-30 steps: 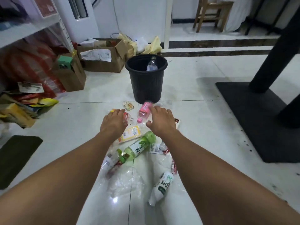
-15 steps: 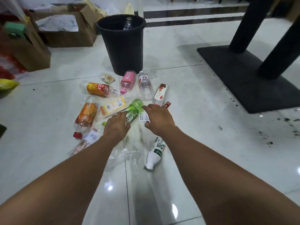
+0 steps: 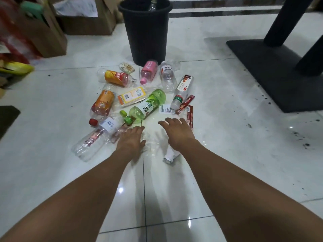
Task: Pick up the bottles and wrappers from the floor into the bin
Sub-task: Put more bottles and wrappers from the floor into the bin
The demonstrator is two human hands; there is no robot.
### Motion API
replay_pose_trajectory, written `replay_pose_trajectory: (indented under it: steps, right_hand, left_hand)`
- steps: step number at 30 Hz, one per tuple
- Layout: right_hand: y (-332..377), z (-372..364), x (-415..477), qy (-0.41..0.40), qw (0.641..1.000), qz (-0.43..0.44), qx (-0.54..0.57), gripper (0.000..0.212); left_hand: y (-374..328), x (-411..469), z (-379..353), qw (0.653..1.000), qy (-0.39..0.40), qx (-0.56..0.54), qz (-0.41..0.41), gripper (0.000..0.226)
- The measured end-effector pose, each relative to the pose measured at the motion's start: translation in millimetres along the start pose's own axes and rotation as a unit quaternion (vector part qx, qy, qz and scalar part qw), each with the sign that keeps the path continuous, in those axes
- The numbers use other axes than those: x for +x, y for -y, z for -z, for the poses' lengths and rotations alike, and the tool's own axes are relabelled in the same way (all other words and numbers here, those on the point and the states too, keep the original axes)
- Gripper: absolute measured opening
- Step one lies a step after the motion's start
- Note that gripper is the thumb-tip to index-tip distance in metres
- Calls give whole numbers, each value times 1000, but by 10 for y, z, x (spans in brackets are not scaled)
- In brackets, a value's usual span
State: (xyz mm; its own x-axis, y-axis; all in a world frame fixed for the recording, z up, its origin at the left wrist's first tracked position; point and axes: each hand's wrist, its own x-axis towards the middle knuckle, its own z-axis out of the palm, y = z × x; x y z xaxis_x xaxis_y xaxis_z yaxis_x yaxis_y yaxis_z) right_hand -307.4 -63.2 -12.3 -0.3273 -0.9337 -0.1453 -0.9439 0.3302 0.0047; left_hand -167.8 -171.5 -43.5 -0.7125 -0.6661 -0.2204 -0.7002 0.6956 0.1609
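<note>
Several empty bottles and wrappers lie scattered on the white tiled floor in front of a black bin (image 3: 147,34), which holds a clear bottle. A green bottle (image 3: 147,106) lies in the middle, an orange bottle (image 3: 103,103) to its left, a pink bottle (image 3: 148,71) near the bin. My left hand (image 3: 131,138) hovers palm down over clear crumpled plastic (image 3: 152,142), fingers apart, holding nothing. My right hand (image 3: 178,132) reaches forward palm down, empty, above a white bottle (image 3: 169,156) that my wrist partly hides. Red stick wrappers (image 3: 189,116) lie just right of it.
Cardboard boxes (image 3: 87,20) stand at the back left beside the bin. A black table base (image 3: 272,70) and its posts occupy the right. A dark mat (image 3: 7,117) sits at the left edge. Dark crumbs speckle the floor on the right.
The view has tilted down and closer to the litter. Both hands have drawn back from the green bottle toward me, now over the clear plastic and the white bottle.
</note>
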Motion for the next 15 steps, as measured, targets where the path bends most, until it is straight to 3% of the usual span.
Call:
replay_pose_trajectory:
  steps: [15]
  right_hand:
    - [-208, -242, -123, 86, 990, 76, -82, 67]
  left_hand:
    - [139, -27, -267, 996, 83, 31, 13, 82]
